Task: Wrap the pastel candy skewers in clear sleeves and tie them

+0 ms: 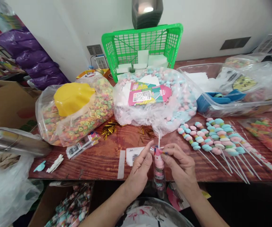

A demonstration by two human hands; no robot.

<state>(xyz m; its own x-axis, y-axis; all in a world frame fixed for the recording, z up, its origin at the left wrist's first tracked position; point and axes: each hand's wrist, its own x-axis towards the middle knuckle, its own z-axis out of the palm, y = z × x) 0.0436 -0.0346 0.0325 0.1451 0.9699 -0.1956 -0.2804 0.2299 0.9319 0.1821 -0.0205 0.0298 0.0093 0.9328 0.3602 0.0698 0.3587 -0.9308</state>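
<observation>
Pink-topped wrapped candy skewer [159, 167] between left hand [138, 169] and right hand [182, 165], at the desk's [90, 165] near edge.
Pointing lengthwise away from the body; pinched at the neck tie [164, 152] by the right, flanked by the straight-fingered left, cannot tell whether gripped there. Beyond: clear bag [145, 116] of pink-and-blue candies [184, 104]; green basket [176, 47] with white blocks [143, 58].

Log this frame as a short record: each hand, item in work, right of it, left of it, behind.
left hand: fingers alongside the wrapper's top
right hand: thumb and fingertips pinching there
item: wrapped candy skewer, white stick pointing up
right: more candy skewers, on the table
left: bag of ring candy
behind: pink-and-blue candy bag, printed cards on top; green basket beyond
</observation>
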